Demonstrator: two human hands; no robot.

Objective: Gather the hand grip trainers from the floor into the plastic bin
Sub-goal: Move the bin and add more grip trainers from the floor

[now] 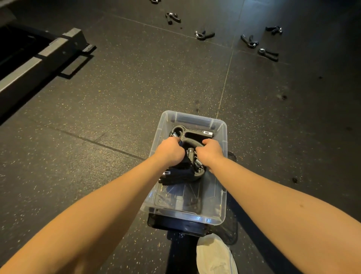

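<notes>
The top trainer [195,135], black with a coil spring at its left end, lies in the far half of the bin [224,176]. It sits on a pile [175,177] of more black trainers with bare metal springs. The near half of the bin shows mostly its clear bottom.

Both bare arms reach down into the bin. The left grip [169,150] has its fingers curled round the top trainer's spring end. The right grip [211,153] has thumb and fingers curled round the end of that trainer's curved lower handle. A spring and a metal cylinder show between the two.

The bin is clear plastic, oblong, and stands on the floor [97,117] with one short side toward the person. Its near end rests on a dark slab [175,225], which I cannot identify. A pale shoe [214,256] is just beside that slab.

Loose trainers lie well apart from the bin on the far floor. One is at [172,18], another at [204,35], and a cluster of three at [249,41], [268,53] and [274,30]. One more [155,1] is cut by the top edge.

A dark frame [48,50] with pale strips runs along the left.
</notes>
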